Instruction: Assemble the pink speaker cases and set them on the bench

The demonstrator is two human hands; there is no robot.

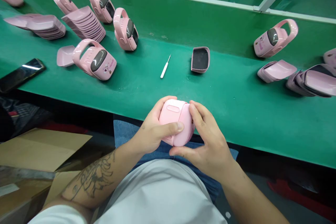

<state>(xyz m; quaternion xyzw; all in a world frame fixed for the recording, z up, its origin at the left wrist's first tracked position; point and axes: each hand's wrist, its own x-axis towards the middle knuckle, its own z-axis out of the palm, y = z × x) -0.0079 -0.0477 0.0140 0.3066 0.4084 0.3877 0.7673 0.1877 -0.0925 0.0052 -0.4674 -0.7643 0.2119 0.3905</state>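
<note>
Left hand (154,129), thumb laid across its face, and right hand (207,140), fingers wrapped around its right end, clamp together on a pink plastic case (174,122). It is held at the near edge of the green belt (147,87), its squat shape leaving the long axis hard to tell.

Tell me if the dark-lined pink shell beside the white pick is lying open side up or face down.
Open side up: the pink plastic shell shows its dark inside facing upward, ringed by its pink rim.
</note>
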